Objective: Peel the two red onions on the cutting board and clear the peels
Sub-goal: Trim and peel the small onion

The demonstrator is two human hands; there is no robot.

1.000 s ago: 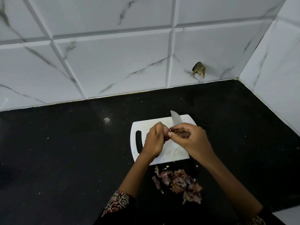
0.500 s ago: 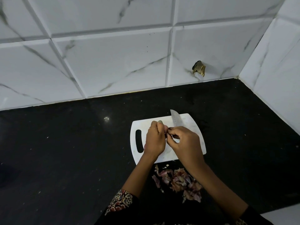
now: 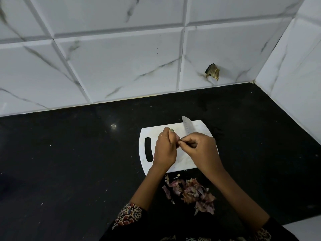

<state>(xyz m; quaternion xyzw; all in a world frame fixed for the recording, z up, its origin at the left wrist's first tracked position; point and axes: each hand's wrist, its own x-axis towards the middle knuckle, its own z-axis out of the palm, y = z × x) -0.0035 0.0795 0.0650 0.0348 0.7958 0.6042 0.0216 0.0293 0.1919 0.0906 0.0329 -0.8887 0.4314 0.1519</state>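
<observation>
Left hand [image 3: 165,150] curled round small red onion [image 3: 177,140] over white plastic cutting board [image 3: 177,163], onion mostly hidden at hand's 2 o'clock, right hand [image 3: 202,150] pinching its skin from 3 o'clock, steel knife blade [image 3: 187,126] at board's 12, purple-brown peel pile [image 3: 191,193] on black counter [image 3: 69,171] at board's 6.

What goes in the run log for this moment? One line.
left hand grips onion | right hand pinches its skin | over board | knife on board | peels on counter

Red onion [image 3: 176,140] mostly hidden over white cutting board [image 3: 196,126]; peels [image 3: 191,192] heaped just beside board.
</observation>
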